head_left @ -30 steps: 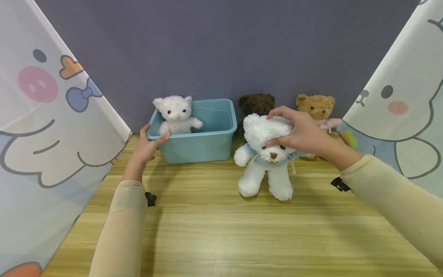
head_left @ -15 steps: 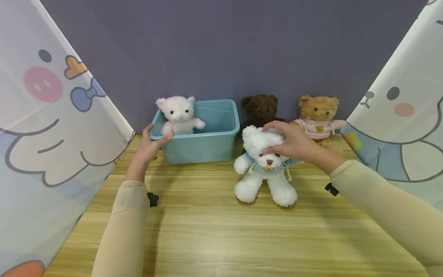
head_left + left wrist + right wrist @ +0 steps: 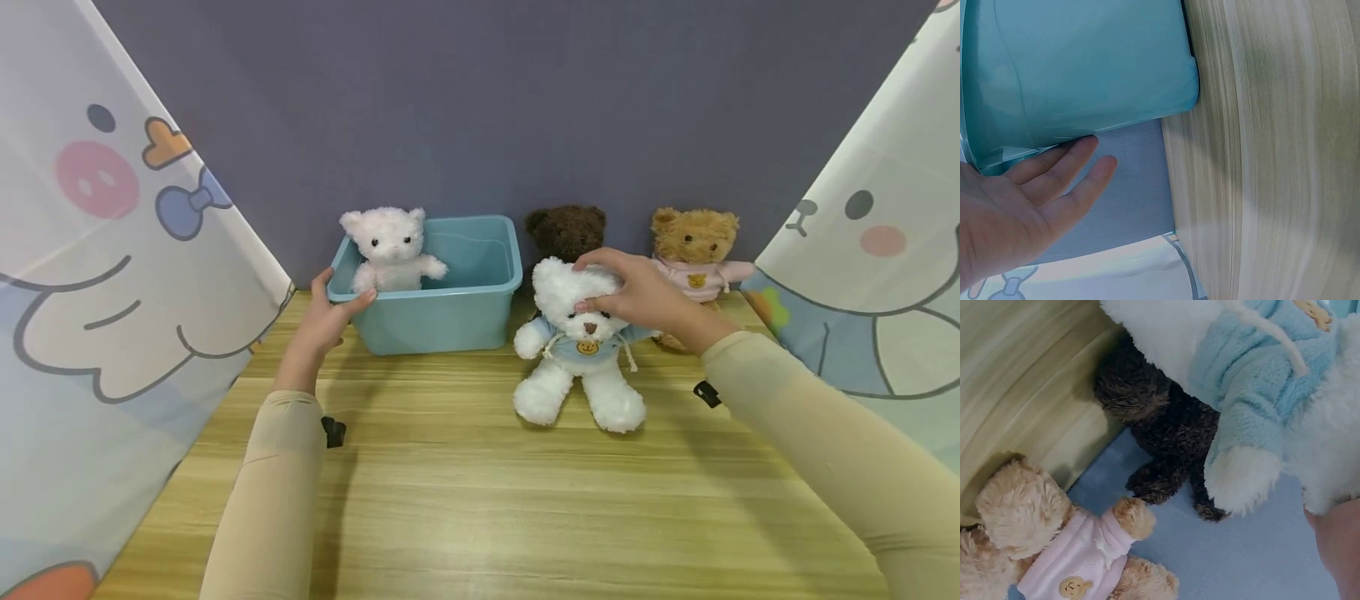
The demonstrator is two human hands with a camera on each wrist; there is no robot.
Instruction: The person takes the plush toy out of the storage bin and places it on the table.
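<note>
My left hand [image 3: 318, 329] holds the near left corner of a light blue plastic bin [image 3: 438, 321], thumb at the front rim. In the left wrist view its fingers [image 3: 1057, 178] lie along the outside of the bin wall [image 3: 1097, 69]. A small white teddy bear [image 3: 393, 250] sits upright at the bin's left end. My right hand [image 3: 637, 292] grips the head of a larger white teddy bear [image 3: 581, 367] in a light blue hoodie, right of the bin. The thumb covers part of its face. In the right wrist view the hoodie [image 3: 1260, 381] and one white paw show close up.
A dark brown teddy bear [image 3: 566, 233] sits behind the held bear, partly hidden. To its right is a tan teddy bear [image 3: 693, 242] in a pink top. A grey panel [image 3: 480, 108] backs the wooden table [image 3: 480, 500], with cartoon-printed sheets at both sides.
The large white bear dipped toward the table, its legs spreading, then rose slightly again with my right hand. The left hand keeps its hold on the bin. The head view shifted a little.
</note>
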